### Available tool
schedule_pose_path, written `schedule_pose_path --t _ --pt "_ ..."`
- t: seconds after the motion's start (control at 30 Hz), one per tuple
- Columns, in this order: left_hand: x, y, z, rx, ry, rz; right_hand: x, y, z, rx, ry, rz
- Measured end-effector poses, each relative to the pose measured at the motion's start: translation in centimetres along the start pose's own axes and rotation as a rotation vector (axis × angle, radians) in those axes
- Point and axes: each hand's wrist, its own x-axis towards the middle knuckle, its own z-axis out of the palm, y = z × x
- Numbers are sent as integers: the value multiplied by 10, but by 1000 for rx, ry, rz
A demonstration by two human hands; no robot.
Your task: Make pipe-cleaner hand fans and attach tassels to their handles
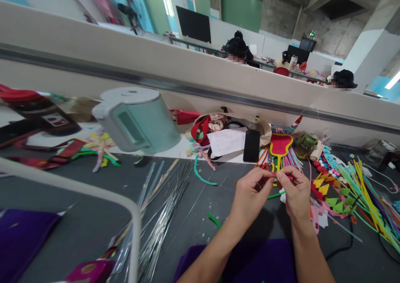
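My left hand [252,193] and my right hand [295,191] meet over the grey table, their fingertips pinched close together. Between them is a small red piece [286,177], mostly hidden by the fingers, with a bit showing beside my right fingers. Just behind the fingertips lies a red shape with a yellow outline and stem [281,145]. A green strip [276,195] rests on the table below the hands. Under my forearms is a dark purple cloth [259,258].
A teal kettle [156,125] and a phone [251,146] stand and lie behind. Thin wires [165,220] spread at left, coloured stems [368,191] at right. A pale curved bar [136,233] crosses the left foreground. People sit beyond the partition [203,77].
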Motion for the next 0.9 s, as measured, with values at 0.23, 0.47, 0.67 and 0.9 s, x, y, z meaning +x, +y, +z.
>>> schedule_pose_path --t 0.23,0.47,0.67,0.9 --pt "4 5 -6 -187 -77 -189 0 1 2 103 -30 26" --pt "5 5 -11 -334 -147 -346 0 4 1 171 -62 45" --pt "6 5 -12 -354 -191 -378 0 1 1 183 -66 62" --pt "5 5 -15 -362 -216 -385 0 0 2 193 -70 74"
